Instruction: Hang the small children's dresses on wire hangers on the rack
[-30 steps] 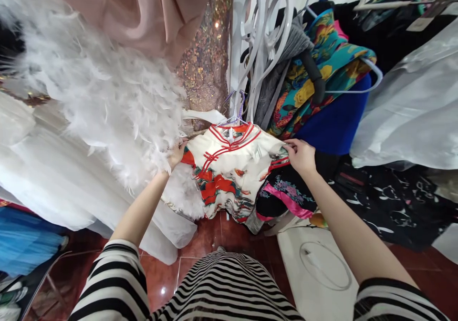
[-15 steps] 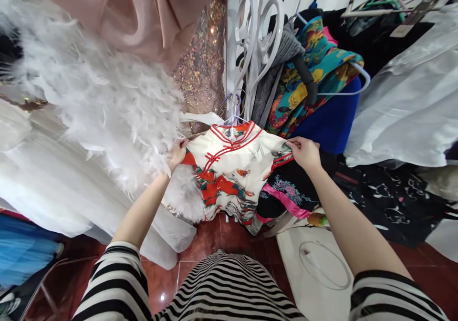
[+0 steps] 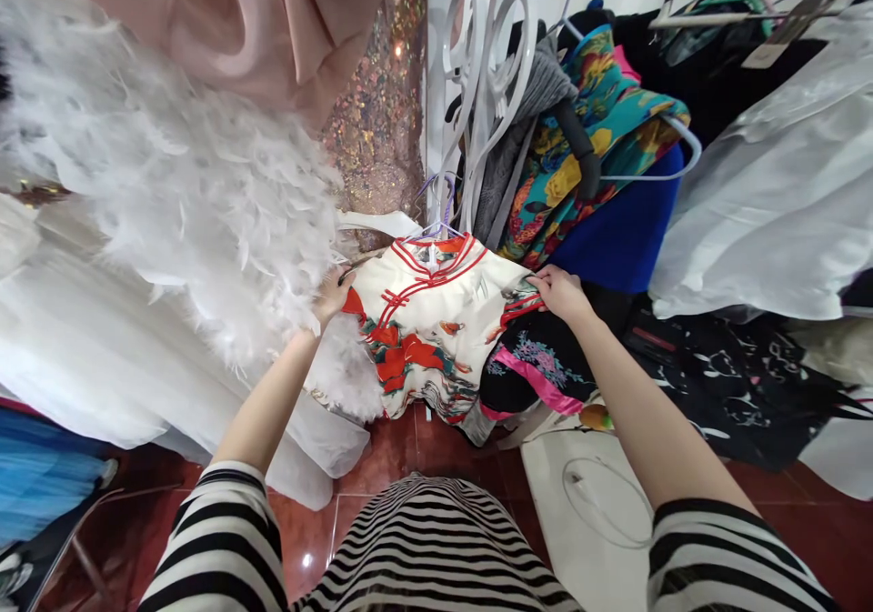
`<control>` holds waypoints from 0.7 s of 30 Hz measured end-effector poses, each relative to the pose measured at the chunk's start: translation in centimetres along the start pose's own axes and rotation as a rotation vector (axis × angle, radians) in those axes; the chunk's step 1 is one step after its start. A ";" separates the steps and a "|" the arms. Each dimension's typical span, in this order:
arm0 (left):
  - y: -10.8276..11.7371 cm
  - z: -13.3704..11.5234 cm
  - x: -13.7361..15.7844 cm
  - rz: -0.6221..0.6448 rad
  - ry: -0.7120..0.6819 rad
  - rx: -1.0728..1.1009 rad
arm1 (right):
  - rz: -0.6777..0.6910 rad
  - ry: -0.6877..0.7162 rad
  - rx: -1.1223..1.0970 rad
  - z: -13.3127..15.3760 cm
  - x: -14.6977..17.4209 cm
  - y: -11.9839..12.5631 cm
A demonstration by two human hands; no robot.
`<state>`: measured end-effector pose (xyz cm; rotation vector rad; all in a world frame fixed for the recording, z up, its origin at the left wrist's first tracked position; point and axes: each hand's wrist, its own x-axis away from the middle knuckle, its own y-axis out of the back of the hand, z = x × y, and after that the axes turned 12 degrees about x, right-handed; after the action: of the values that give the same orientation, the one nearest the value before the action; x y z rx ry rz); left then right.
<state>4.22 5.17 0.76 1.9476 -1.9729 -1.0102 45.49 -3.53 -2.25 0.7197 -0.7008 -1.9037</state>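
Note:
A cream cheongsam (image 3: 419, 321) with red piping, knot buttons and a red and green print hangs in front of me on a thin pale purple hanger (image 3: 446, 221). My left hand (image 3: 333, 294) is closed at the edge of its left sleeve, against white feathers (image 3: 252, 221). A small dark bit shows by those fingers, too small to identify. On the other side, my right hand (image 3: 563, 294) pinches the red-trimmed right sleeve between thumb and fingers. The garment is spread between both hands. Below the right sleeve lies a black embroidered garment (image 3: 538, 362) with pink trim.
White scrolled metalwork (image 3: 477, 75) rises behind the collar. A teal floral garment (image 3: 579, 148) and a white one (image 3: 770, 203) hang to the right. Pink satin (image 3: 225, 21) and a sequinned garment (image 3: 375, 103) hang left. Below right stands a white flat-topped object (image 3: 573, 512) on red tiles.
The view has shifted slightly, so the cheongsam and my right hand appear a little further left. The left fingers have shifted slightly at the sleeve edge; both hands stay closed there.

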 end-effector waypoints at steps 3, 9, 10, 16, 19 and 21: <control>0.1 0.3 0.1 -0.006 -0.003 0.029 | 0.036 -0.079 -0.089 -0.2 -0.3 -0.2; 0.1 -0.2 0.4 -0.017 0.003 0.007 | 0.052 -0.052 -0.431 -1.4 0.2 -1.5; -0.1 -0.5 0.5 -0.029 0.012 0.001 | 0.058 -0.055 -0.493 -1.5 0.5 -1.8; -2.4 -4.1 1.1 -0.132 -0.061 -0.094 | 0.054 -0.096 -0.645 -0.6 1.3 -2.7; -4.2 -6.4 0.3 -0.122 -0.161 -0.189 | 0.027 -0.086 -0.521 -0.3 1.5 -2.4; -5.2 -7.7 -0.6 -0.131 -0.182 -0.220 | 0.022 -0.063 -0.400 -0.3 1.5 -1.8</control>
<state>12.98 3.74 3.74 1.9433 -1.7483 -1.4192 44.09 -4.28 -4.05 0.3989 -0.3454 -1.9715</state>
